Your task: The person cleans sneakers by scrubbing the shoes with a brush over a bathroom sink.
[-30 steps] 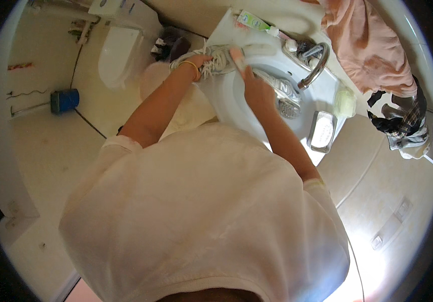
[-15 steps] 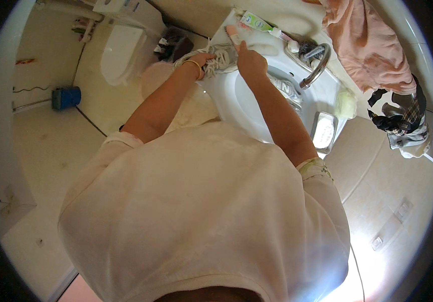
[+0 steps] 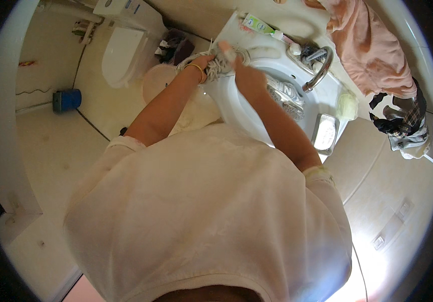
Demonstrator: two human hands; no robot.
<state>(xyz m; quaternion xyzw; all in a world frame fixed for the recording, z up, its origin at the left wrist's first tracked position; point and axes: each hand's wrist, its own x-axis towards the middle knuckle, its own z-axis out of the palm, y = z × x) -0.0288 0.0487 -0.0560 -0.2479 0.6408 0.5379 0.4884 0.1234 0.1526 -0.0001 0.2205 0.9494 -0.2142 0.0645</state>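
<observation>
My left hand (image 3: 206, 61), with a yellow bangle at its wrist, is closed on a grey-white sneaker (image 3: 218, 69) with loose laces. The sneaker lies on the left rim of the washbasin (image 3: 233, 106). Just above it, my right hand (image 3: 248, 74) is closed around a pink scrubbing brush (image 3: 224, 46). Motion smears both brush and hand, and the bristles seem to be against the sneaker. A second grey-white sneaker (image 3: 288, 91) sits inside the basin, partly behind my right forearm.
A curved metal faucet (image 3: 323, 68) rises at the basin's right. Around it are a green-and-white tube (image 3: 257, 23) and a soap dish (image 3: 324, 134). Pink cloth (image 3: 370, 48) hangs at the right. On the left stand a toilet (image 3: 122, 55), a dark bin (image 3: 176, 46) and a pale pink tub (image 3: 157, 83).
My right hand has swung the brush down and left onto the sneaker. My left hand has kept its hold at nearly the same place.
</observation>
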